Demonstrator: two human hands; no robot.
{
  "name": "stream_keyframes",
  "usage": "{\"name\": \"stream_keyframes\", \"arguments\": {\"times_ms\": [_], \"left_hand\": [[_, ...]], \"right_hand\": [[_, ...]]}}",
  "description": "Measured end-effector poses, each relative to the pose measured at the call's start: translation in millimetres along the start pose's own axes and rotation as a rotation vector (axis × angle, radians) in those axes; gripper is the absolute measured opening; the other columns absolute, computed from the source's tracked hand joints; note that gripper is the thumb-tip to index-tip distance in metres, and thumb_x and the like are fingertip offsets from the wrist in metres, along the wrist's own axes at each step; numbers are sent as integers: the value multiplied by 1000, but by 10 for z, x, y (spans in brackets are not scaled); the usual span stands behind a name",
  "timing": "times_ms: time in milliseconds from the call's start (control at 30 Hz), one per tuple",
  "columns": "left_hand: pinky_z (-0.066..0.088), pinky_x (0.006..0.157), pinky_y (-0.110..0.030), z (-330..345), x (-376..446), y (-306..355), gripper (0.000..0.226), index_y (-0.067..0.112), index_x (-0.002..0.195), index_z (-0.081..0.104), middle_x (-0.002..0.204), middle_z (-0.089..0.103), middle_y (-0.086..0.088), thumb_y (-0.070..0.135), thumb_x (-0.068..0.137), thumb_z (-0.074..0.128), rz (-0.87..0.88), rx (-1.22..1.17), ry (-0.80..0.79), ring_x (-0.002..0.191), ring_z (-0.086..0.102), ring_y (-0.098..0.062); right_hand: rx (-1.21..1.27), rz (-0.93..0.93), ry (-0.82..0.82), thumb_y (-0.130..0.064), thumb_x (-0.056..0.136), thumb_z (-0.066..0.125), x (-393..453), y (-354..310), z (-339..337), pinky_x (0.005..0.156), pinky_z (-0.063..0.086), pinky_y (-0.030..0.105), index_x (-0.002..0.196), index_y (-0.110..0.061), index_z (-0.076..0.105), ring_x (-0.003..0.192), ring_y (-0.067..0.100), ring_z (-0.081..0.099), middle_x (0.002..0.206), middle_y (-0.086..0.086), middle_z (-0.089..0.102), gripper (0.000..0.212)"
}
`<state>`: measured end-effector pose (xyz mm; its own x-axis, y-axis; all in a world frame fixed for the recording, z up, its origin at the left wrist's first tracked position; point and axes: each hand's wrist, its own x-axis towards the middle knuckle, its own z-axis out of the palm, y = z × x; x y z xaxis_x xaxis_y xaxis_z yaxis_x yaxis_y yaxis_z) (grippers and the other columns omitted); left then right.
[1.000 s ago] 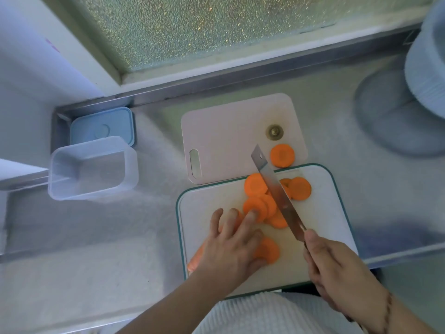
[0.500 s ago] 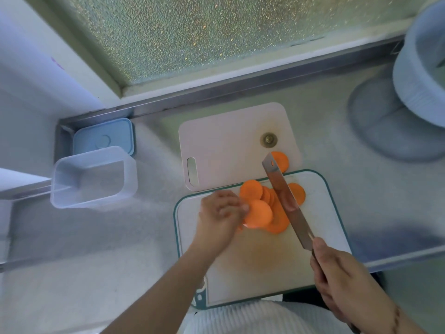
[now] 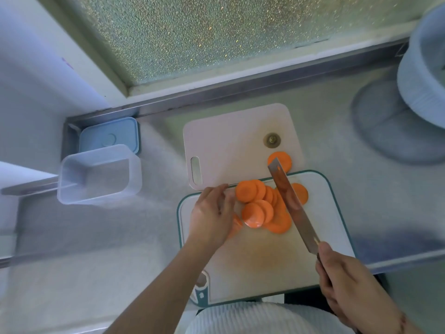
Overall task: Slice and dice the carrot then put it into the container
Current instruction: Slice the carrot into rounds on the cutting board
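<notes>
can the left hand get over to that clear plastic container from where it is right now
Probably yes. The left hand rests at the left edge of the white cutting board, and the clear container stands open to its left with only bare counter between. It seems to hold nothing, though fingers partly hide a carrot piece.

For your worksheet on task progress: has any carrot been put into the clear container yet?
No, the clear container is empty, while the carrot slices lie on the cutting board.

Soft daylight through the frosted window [image 3: 216, 34]; edges bowed, slightly blurred.
</notes>
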<state>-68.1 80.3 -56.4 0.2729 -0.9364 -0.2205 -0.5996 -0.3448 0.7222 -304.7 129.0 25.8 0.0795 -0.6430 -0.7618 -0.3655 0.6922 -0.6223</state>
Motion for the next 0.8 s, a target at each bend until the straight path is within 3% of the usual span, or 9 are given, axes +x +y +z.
{"name": "stream_keyframes", "arguments": {"times_ms": [67,167,267,333,400,500,600,733,800], "left_hand": [[53,83,-34,-89,-222,-200,56,17,129,64,113,67,1,56,91,52,198,147,-12,99,62,-19],[56,79,-32,-84,-497,-484,58,22,130,55,119,64,3,55,83,62,420,356,-10,101,59,-19],[58,70,-33,-19,-621,-594,48,20,130,52,123,57,2,41,87,60,537,354,23,99,58,-20],[57,69,-32,-11,-666,-612,47,18,132,51,124,56,0,37,90,58,553,341,23,98,58,-21],[57,72,-34,-3,-723,-617,45,17,134,50,125,58,-3,36,93,57,567,352,13,98,59,-23],[56,77,-41,36,-768,-640,44,19,136,49,125,61,-7,34,95,54,564,394,-11,100,61,-28],[55,78,-45,64,-764,-665,43,21,136,47,127,60,-9,32,95,54,545,402,-35,100,61,-31],[54,81,-47,82,-765,-684,44,20,137,48,130,59,-10,30,95,55,535,390,-69,104,60,-32],[54,83,-48,87,-777,-679,43,19,138,48,132,58,-10,29,96,55,530,373,-79,105,59,-31]], "right_hand": [[-84,-31,-21,-76,82,31,20,30,13,39,27,16,56,-15,36,38,10,30,45,-2,33,66],[-202,-94,-53,-97,59,30,74,69,87,47,33,17,61,-16,47,46,9,41,51,-2,45,82],[-337,-231,-85,-98,60,24,71,43,210,50,35,18,57,-29,50,46,6,44,46,-3,48,74],[-351,-267,-86,-76,82,38,55,21,281,58,43,27,55,-28,52,51,6,49,47,-6,51,56],[-391,-271,-92,-63,89,41,38,31,327,66,46,30,53,-20,49,53,6,52,48,-7,53,56],[-428,-300,-62,-96,64,22,13,88,392,64,46,24,62,-15,53,59,8,58,54,-6,59,87],[-411,-353,12,-101,58,14,5,186,425,70,47,26,64,-14,62,68,4,62,68,-8,66,100],[-512,-535,58,-82,85,19,-4,284,514,79,40,9,72,-18,68,77,3,61,69,-4,68,81],[-542,-563,122,-71,94,23,-26,301,565,79,33,-2,69,-21,66,70,2,59,64,-6,66,71]]}}
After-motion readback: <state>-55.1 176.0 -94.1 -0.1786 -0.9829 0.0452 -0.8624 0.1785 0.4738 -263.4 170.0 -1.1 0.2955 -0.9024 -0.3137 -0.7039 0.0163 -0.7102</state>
